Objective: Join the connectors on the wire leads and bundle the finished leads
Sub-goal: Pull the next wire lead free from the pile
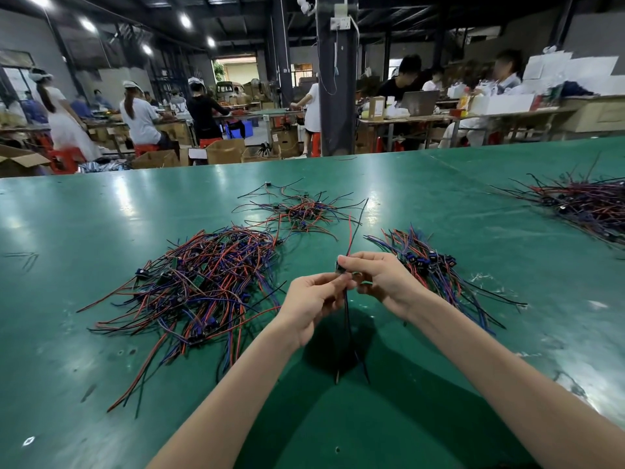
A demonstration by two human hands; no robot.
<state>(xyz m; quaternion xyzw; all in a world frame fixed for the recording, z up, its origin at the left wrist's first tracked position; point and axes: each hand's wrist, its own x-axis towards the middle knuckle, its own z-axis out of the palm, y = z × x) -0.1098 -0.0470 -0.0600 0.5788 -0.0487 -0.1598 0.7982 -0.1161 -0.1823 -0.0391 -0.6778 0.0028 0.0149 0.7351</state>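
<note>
Checking in from the remote seat. Both hands are up over the near middle of the green table (pixel 439 198). My left hand (pixel 313 299) and right hand (pixel 382 282) are both pinched in on one small connector (pixel 340 267) held between the fingertips. A red and black lead (pixel 351 231) sticks out toward the far side, and a black lead (pixel 346 316) hangs down toward me. It's too small and blurry to tell whether the halves are fully seated, so I'd guess this one is mid-join.

Progress-wise, I'd say there's plenty left:
- **Left:** the big loose pile (pixel 203 282) looks like unjoined stock, and it's easily the biggest heap near me.
- **Far side:** a smaller scatter (pixel 297 211) sits behind it.
- **Right:** the right-hand pile (pixel 429 265), just past my right hand, has its blue connectors roughly lined up, so I read that as the finished ones.
- **Far right:** there's another heap (pixel 588 204) that I can't judge.

Nothing I can see is tied or banded, so the bundling doesn't look started.
</note>
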